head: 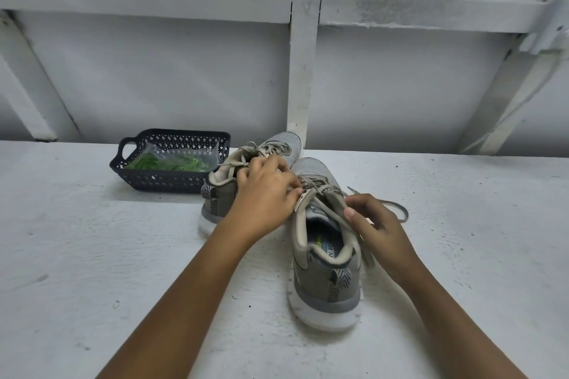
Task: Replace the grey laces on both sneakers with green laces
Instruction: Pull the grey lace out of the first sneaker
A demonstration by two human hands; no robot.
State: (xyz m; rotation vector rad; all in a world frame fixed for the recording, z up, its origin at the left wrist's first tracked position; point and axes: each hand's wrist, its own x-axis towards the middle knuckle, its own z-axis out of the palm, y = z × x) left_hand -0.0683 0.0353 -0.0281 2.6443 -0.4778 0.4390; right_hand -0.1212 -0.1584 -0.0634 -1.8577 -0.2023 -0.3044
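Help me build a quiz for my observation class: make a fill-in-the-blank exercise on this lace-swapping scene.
1. The green laces, in a clear bag, lie in a dark ____.
2. The near sneaker and the far sneaker are both threaded with ____ laces.
3. The left hand and the right hand both grip at the laces of the ____ sneaker.

Missing words: basket; grey; near.

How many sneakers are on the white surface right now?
2. The near grey mesh sneaker stands heel toward the camera; the far grey mesh sneaker sits left behind it, beside the dark plastic basket.
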